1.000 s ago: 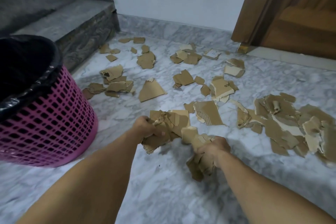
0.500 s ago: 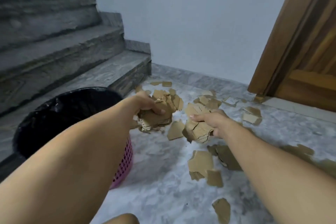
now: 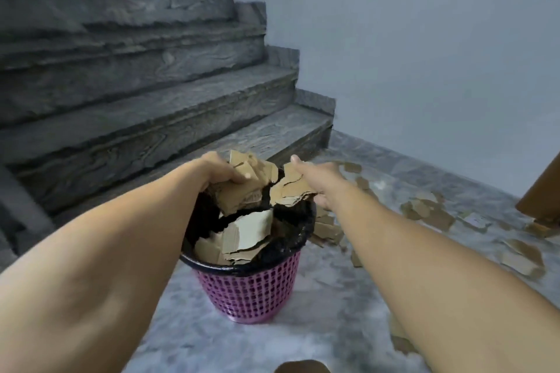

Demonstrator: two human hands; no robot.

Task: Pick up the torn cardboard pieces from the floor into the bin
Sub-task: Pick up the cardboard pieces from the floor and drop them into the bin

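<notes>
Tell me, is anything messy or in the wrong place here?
Yes. Lots of torn cardboard pieces are scattered on the marble floor to the right of the pink bin. They belong in the bin. The left hand and right hand each hold a bunch over it.

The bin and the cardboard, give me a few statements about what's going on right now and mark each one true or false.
1. The pink bin has a black bag as a liner. True.
2. The bin is empty. False: cardboard pieces already lie inside it.
3. The left hand grips a bunch of torn cardboard above the bin. True.
4. The right hand is down on the floor. False: it holds cardboard over the bin's rim.
5. No cardboard is left on the floor. False: scattered pieces lie to the right of the bin.
</notes>
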